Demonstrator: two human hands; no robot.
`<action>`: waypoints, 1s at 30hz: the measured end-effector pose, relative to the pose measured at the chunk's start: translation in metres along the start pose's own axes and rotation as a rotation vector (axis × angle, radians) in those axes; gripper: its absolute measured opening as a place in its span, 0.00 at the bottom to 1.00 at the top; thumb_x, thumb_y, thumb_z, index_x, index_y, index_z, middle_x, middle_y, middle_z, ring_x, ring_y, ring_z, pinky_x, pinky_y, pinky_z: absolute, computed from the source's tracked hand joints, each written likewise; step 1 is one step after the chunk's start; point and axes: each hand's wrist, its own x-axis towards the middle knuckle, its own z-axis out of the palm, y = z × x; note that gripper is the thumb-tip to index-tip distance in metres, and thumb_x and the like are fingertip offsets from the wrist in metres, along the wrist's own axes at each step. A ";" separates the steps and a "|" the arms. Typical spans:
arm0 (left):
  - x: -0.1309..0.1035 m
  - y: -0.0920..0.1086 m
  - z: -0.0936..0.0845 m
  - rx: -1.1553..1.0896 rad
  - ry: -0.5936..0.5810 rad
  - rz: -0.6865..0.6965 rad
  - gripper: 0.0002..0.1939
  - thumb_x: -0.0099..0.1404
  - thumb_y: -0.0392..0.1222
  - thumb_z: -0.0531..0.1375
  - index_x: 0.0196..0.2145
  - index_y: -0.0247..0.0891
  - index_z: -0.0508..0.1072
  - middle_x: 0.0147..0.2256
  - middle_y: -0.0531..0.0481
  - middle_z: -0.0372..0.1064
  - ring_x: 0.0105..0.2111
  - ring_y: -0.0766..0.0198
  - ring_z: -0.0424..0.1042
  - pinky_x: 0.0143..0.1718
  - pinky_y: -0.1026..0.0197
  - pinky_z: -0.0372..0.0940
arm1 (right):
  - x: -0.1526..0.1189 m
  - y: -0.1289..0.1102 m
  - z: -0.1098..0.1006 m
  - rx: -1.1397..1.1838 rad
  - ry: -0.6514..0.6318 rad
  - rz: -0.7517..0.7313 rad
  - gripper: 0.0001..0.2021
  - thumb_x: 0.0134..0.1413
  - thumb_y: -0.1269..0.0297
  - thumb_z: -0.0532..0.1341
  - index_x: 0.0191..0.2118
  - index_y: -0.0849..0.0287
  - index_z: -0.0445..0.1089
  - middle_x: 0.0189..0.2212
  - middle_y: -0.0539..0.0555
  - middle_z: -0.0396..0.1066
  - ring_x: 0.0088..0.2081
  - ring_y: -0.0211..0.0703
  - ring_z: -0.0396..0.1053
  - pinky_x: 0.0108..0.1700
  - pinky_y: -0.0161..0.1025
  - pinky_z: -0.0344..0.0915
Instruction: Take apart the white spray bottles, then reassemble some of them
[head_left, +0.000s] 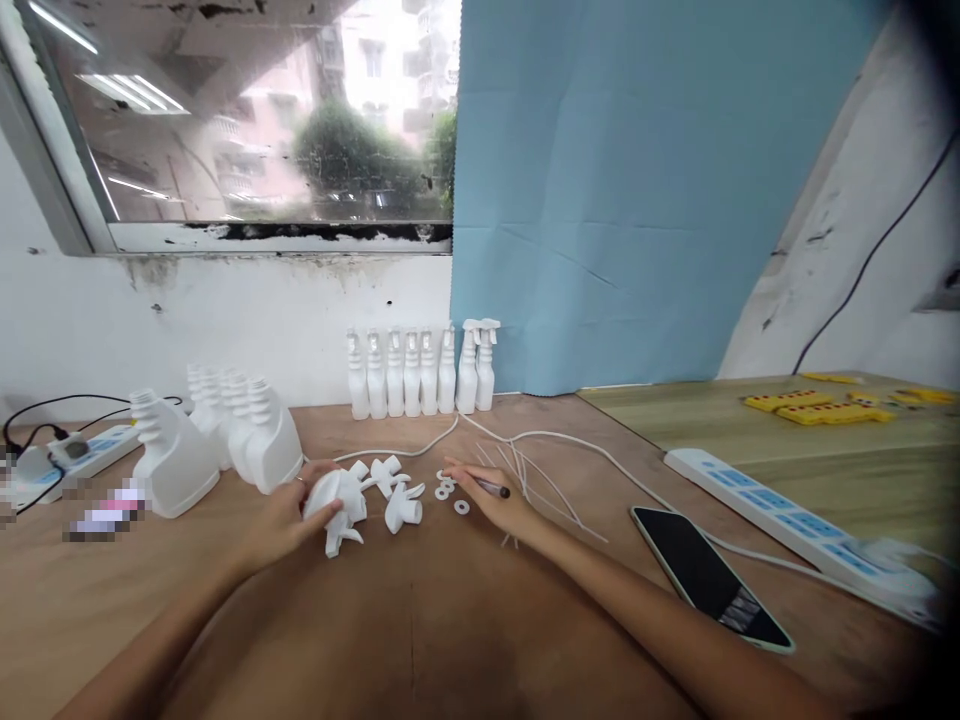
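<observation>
My left hand (289, 512) is curled around a white trigger spray head (326, 492), its thumb across the front. Other white spray heads (405, 507) lie close by on the table, some overlapping the held one. My right hand (499, 503) has a dark-ended pen (491, 488) tucked in its grip, and its fingertips reach down at the small white ring washers (461, 507). Whether a washer is pinched between those fingertips is hard to make out. Thin clear dip tubes (559, 490) lie just beyond the right hand.
Larger white bottles (176, 455) stand at left, near a power strip (112, 450). Several slim spray bottles (412, 375) line the wall. At right are a phone (709, 575), another power strip (787, 525), a white cable (600, 450) and yellow pieces (832, 408).
</observation>
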 end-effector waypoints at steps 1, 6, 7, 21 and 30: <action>0.001 -0.006 -0.010 0.142 0.004 -0.017 0.25 0.65 0.58 0.54 0.54 0.42 0.61 0.29 0.53 0.67 0.31 0.56 0.69 0.33 0.59 0.58 | 0.000 0.000 -0.001 0.004 0.003 0.003 0.25 0.57 0.42 0.55 0.43 0.57 0.78 0.52 0.60 0.72 0.57 0.58 0.66 0.60 0.56 0.59; 0.008 -0.027 -0.025 0.388 -0.061 -0.097 0.27 0.67 0.59 0.46 0.56 0.40 0.61 0.24 0.54 0.65 0.30 0.54 0.70 0.32 0.59 0.56 | 0.000 0.006 -0.002 -0.015 0.011 0.007 0.24 0.58 0.43 0.54 0.40 0.58 0.78 0.50 0.60 0.73 0.55 0.57 0.69 0.58 0.55 0.61; 0.010 -0.029 -0.023 0.406 -0.084 -0.090 0.27 0.67 0.59 0.46 0.54 0.39 0.63 0.26 0.52 0.67 0.31 0.53 0.71 0.33 0.59 0.57 | 0.000 0.008 -0.002 -0.021 0.012 0.009 0.24 0.58 0.43 0.54 0.40 0.58 0.78 0.50 0.60 0.73 0.54 0.56 0.69 0.58 0.55 0.61; 0.044 -0.016 -0.017 0.677 0.096 -0.005 0.24 0.68 0.57 0.45 0.32 0.40 0.72 0.22 0.48 0.70 0.27 0.53 0.72 0.28 0.59 0.54 | 0.006 0.017 -0.002 -0.022 0.038 0.015 0.23 0.61 0.46 0.53 0.36 0.58 0.77 0.36 0.57 0.78 0.41 0.52 0.75 0.46 0.47 0.69; 0.210 -0.006 -0.009 0.509 0.315 -0.088 0.34 0.60 0.46 0.57 0.63 0.40 0.55 0.65 0.34 0.43 0.58 0.40 0.60 0.49 0.47 0.63 | 0.005 0.024 -0.013 -0.011 0.047 0.010 0.23 0.61 0.45 0.52 0.32 0.59 0.75 0.28 0.54 0.76 0.34 0.46 0.74 0.41 0.41 0.68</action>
